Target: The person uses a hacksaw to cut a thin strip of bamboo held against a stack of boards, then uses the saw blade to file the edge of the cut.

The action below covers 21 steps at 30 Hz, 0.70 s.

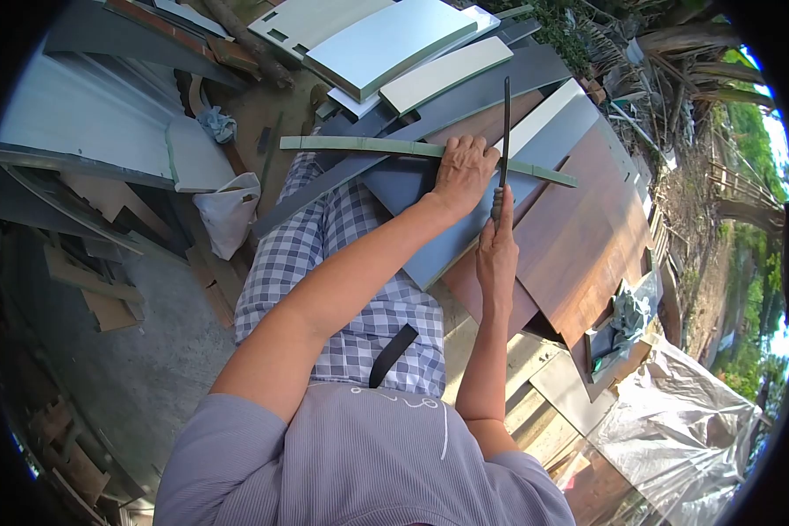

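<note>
A long pale-green bamboo strip (359, 145) lies crosswise over the boards in front of me, with joints showing along it. My left hand (465, 175) is closed around it right of its middle, knuckles up. My right hand (497, 250) grips the handle of a knife (506, 114), index finger stretched along the handle. The long, dark, narrow blade points away from me, seen edge-on. It crosses the bamboo strip just right of my left hand. Under both hands are a blue-grey board (447, 230) and a long dark grey plank (324, 191) that slants over my checked trousers.
Brown wooden panels (579, 237) spread to the right, near a crumpled grey cloth (631, 316) and a clear plastic sheet (675, 412). White boards (386, 44) are stacked ahead. A white bag (228, 215) hangs by a light metal panel (88, 123) at left.
</note>
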Tool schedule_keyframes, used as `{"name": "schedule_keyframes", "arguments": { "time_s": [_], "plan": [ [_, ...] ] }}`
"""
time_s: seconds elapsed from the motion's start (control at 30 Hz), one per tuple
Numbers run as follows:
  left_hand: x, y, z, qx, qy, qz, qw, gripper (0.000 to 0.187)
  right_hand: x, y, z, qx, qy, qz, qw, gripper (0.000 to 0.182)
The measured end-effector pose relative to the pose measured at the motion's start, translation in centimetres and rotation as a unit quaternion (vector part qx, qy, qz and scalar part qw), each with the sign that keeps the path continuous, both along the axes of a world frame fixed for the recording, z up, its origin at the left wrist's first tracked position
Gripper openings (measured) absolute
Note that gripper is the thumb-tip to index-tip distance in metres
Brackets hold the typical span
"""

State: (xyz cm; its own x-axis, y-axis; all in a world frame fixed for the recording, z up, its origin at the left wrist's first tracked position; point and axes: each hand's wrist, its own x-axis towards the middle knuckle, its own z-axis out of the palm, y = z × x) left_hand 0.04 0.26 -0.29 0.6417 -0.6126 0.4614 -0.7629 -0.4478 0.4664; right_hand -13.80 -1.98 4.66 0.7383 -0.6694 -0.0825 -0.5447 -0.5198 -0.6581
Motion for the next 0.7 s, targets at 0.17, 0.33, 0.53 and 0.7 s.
{"name": "schedule_keyframes", "arguments": {
  "time_s": [0.17, 0.33, 0.53, 0.7],
  "plan": [
    [0.0, 0.0, 0.2, -0.004, 0.027, 0.006, 1.000, 0.012, -1.1, 0.1, -0.4, -0.021, -0.018, 0.013, 1.000, 0.058],
    [0.0, 0.0, 0.3, 0.004, 0.032, 0.000, 0.999, 0.011, -6.9, 2.9, 0.2, 0.037, 0.105, -0.029, 0.993, 0.059],
    [0.0, -0.2, 0.0, 0.009, 0.021, 0.001, 1.000, 0.011, -7.0, 3.1, 0.6, 0.028, 0.083, -0.028, 0.996, 0.059],
    [0.0, 0.0, 0.2, -0.005, 0.024, -0.002, 1.000, 0.012, -1.1, 0.5, -0.3, -0.007, 0.032, -0.001, 0.999, 0.058]
  ]
}}
